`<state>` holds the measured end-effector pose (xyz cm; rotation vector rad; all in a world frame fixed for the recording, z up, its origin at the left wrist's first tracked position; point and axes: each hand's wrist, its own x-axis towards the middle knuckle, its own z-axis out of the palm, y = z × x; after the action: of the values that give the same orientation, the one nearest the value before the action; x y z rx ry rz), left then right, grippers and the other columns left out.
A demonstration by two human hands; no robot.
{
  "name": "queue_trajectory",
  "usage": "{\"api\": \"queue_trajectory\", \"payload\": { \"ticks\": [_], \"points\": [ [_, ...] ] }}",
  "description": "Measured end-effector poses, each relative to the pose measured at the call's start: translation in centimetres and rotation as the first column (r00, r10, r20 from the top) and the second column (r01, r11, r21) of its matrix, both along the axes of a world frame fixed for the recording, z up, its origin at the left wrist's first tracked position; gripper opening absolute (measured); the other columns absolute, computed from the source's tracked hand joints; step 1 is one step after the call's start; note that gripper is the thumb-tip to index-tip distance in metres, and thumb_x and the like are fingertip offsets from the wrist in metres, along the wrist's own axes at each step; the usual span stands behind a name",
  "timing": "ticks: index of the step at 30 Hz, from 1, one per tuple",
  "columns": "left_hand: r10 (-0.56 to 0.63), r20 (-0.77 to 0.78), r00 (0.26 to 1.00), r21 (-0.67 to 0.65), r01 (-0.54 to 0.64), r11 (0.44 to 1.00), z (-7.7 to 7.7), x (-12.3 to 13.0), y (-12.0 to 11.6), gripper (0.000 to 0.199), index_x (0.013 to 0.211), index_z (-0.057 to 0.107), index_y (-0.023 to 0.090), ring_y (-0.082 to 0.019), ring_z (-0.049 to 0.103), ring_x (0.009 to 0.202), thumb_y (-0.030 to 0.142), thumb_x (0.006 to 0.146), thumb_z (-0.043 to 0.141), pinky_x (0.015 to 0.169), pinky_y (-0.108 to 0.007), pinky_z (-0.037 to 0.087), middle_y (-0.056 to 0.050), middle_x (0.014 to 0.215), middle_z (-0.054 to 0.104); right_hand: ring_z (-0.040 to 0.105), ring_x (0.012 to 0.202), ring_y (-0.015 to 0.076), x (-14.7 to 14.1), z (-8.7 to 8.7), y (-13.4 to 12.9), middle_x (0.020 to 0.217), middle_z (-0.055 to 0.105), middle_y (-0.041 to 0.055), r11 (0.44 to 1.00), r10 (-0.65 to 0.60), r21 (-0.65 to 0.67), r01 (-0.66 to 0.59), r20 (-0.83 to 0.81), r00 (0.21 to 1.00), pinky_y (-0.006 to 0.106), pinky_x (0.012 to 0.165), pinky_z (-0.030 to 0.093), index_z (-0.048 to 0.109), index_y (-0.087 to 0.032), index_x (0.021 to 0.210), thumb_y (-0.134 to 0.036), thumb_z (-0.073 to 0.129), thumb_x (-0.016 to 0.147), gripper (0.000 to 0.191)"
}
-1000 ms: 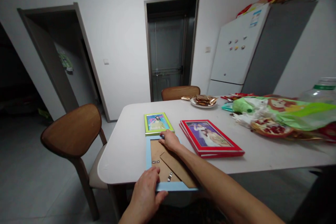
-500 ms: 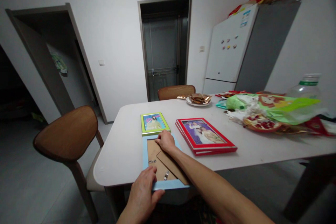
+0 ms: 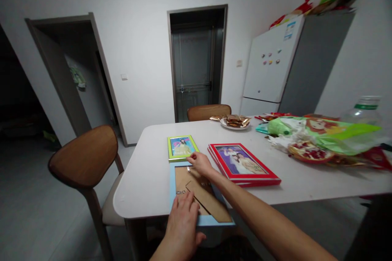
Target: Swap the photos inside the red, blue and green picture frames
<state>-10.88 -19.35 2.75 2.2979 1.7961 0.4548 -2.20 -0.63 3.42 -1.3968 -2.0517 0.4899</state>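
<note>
A light-blue photo frame [image 3: 173, 185] lies face down at the table's near edge, its brown backboard [image 3: 180, 179] and slanting stand leg [image 3: 208, 200] showing. My left hand [image 3: 183, 220] rests on the lower part of the backboard, fingers stretched out. Over the frame's far edge is my right hand [image 3: 200, 164], thumb and fingers pinched together just above a small metal clip [image 3: 188, 169]; whatever they hold is hidden. A green photo frame [image 3: 183, 148] lies face up just beyond. To the right sits a stack of red photo frames [image 3: 243, 163].
On the white table [image 3: 147, 171] are a plate of wrapped snacks [image 3: 235, 122], a cut pomegranate [image 3: 310, 151], a green plastic bag [image 3: 333, 130] and a clear bottle [image 3: 364, 110]. Wooden chairs stand at the left [image 3: 88, 155] and far side [image 3: 210, 112].
My left hand has moved from the blue frame's left edge onto its backboard. My right hand has lifted off the board's far end, uncovering a metal clip. The view has tilted up slightly.
</note>
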Motion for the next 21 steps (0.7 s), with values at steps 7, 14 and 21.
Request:
{"api": "queue_trajectory", "payload": {
  "ticks": [7,14,21],
  "points": [
    [-0.004,0.353,0.936,0.115,-0.039,0.993,0.5,0.6,0.8,0.046,0.107,0.046,0.013,-0.026,0.037,0.116,0.005,0.061,0.050,0.096,-0.044,0.030,-0.015,0.123,0.044,0.058,0.070,0.0144,6.2,-0.1,-3.9,0.084,0.062,0.0066,0.988,-0.086,-0.152,0.011,-0.498,0.863,0.024,0.060,0.044,0.056,-0.014,0.091,-0.033,0.043,0.073,0.029],
    [-0.085,0.960,0.268,0.149,-0.230,0.962,5.6,4.1,2.5,0.025,0.093,0.044,0.017,-0.020,0.056,0.090,0.031,0.074,0.049,0.079,-0.033,0.044,-0.007,0.093,0.059,0.059,0.062,0.0138,5.0,-1.6,-8.7,0.072,0.062,0.0017,0.878,-0.080,-0.359,-0.318,-0.763,0.641,0.024,0.052,0.044,0.048,-0.025,0.106,-0.040,0.044,0.074,0.035],
    [-0.100,0.992,0.082,0.108,-0.101,0.989,5.8,6.9,7.5,0.045,0.106,0.041,0.015,-0.019,0.052,0.101,0.016,0.065,0.058,0.088,-0.032,0.039,-0.009,0.109,0.056,0.057,0.054,0.0124,13.1,3.9,-4.1,0.073,0.064,0.0015,0.956,-0.179,-0.288,-0.050,-0.711,0.680,0.022,0.049,0.044,0.043,-0.019,0.117,-0.024,0.047,0.069,0.048]
  ]
}}
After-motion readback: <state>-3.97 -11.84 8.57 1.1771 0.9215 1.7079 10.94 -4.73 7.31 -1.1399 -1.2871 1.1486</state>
